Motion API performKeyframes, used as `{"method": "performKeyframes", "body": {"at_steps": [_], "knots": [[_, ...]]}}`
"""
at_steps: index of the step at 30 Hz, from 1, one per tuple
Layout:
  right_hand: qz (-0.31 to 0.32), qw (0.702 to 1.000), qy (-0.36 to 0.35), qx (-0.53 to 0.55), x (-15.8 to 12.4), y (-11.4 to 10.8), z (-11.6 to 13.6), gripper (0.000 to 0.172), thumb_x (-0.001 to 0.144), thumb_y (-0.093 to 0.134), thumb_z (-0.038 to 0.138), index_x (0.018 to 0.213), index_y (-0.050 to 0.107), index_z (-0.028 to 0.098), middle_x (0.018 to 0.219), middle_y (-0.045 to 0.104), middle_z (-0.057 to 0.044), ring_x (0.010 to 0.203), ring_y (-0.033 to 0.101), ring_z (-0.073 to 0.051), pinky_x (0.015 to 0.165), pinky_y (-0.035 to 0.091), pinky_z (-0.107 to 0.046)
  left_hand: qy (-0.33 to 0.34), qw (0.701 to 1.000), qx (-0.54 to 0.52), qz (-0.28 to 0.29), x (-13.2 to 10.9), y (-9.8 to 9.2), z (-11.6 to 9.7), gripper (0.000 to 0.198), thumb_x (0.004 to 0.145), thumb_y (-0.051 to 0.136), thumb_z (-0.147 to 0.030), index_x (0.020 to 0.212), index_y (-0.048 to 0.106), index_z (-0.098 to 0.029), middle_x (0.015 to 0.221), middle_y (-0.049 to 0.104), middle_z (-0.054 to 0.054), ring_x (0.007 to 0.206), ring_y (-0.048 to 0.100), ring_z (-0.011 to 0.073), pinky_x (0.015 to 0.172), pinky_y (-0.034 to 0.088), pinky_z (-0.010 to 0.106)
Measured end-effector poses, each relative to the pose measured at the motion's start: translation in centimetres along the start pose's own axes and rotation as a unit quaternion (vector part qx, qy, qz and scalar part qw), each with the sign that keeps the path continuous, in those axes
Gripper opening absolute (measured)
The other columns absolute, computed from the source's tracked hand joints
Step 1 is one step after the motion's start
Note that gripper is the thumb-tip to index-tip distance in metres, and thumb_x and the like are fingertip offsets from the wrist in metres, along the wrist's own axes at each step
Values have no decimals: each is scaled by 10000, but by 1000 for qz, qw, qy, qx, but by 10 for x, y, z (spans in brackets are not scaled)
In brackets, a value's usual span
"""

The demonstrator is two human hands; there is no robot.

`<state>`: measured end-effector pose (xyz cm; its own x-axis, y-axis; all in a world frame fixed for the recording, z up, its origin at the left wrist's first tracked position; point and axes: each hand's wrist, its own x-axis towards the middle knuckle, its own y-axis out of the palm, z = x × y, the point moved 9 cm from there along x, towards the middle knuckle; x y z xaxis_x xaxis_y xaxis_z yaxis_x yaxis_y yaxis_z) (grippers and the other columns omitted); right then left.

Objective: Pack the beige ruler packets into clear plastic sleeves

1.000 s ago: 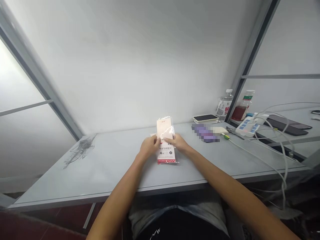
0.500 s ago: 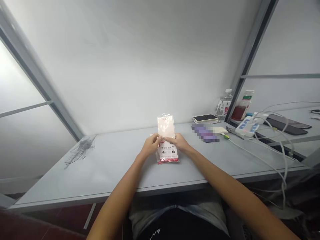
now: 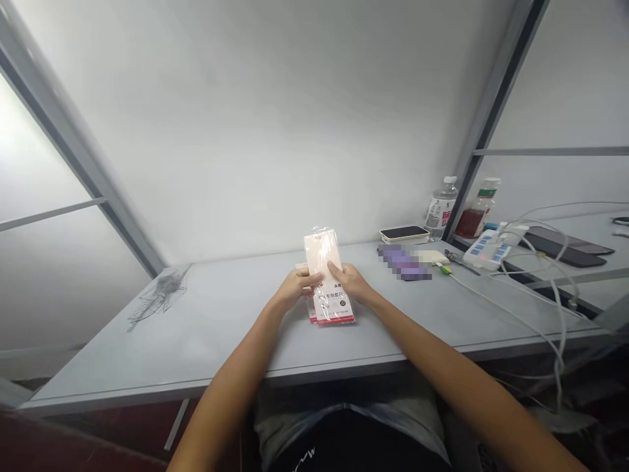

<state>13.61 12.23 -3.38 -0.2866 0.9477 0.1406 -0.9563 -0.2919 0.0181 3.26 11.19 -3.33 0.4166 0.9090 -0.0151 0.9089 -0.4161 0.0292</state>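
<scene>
Between my hands is a ruler set packet (image 3: 334,307), a clear plastic sleeve with a pale pink upper part and a white label with a red bottom edge. My left hand (image 3: 296,288) grips its left side, thumb across the front. On the right side, my right hand (image 3: 351,280) holds it with the thumb on the front. The packet tilts, its top leaning left. Behind it, a second similar packet (image 3: 311,308) shows along the left edge; most of it is hidden, and I cannot tell whether it is held or lies on the desk.
A dark tangle (image 3: 164,288) lies on the desk's left. On the right are a phone (image 3: 405,233) on a white box, a blurred purple item (image 3: 403,263), pliers (image 3: 460,261), a clear bottle (image 3: 441,213), a bottle of red liquid (image 3: 474,213) and a power strip (image 3: 491,249) with cables.
The front packet has turned so that its top leans left and its bottom sits further right. My thumbs have shifted on it, and more of the packet behind shows on the left.
</scene>
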Motion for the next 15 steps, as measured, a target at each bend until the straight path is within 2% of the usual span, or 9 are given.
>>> {"method": "performKeyframes", "body": {"at_steps": [5, 11, 13, 15], "knots": [[5, 1000, 4, -23, 0, 1, -1, 469, 698, 497, 610, 660, 551, 145, 586, 611, -40, 535, 570, -161, 479, 426, -253, -7, 1000, -6, -24, 3, -8, 3, 326, 593, 704, -356, 799, 632, -114, 754, 599, 60, 655, 539, 128, 558, 377, 237], [5, 997, -8, -77, 2, 2, -2, 449, 729, 477, 574, 748, 553, 132, 680, 620, -53, 601, 576, -165, 512, 423, -249, 11, 997, 54, -46, 4, -10, 2, 348, 626, 659, -395, 833, 623, -118, 754, 611, 58, 614, 536, 122, 541, 375, 237], [2, 993, -11, -114, 3, 1, -3, 427, 755, 451, 551, 787, 555, 138, 727, 630, -59, 642, 586, -173, 542, 426, -253, 18, 987, 133, -90, 3, -17, 0, 352, 664, 604, -452, 801, 611, -128, 732, 614, 53, 604, 540, 127, 530, 375, 236], [-19, 980, 0, -199, 5, -6, -7, 394, 771, 438, 523, 816, 561, 151, 764, 638, -61, 683, 590, -181, 567, 418, -254, 4, 954, 251, -165, -1, -32, -2, 398, 675, 559, -519, 789, 596, -140, 717, 622, 54, 626, 560, 150, 538, 381, 246]]}}
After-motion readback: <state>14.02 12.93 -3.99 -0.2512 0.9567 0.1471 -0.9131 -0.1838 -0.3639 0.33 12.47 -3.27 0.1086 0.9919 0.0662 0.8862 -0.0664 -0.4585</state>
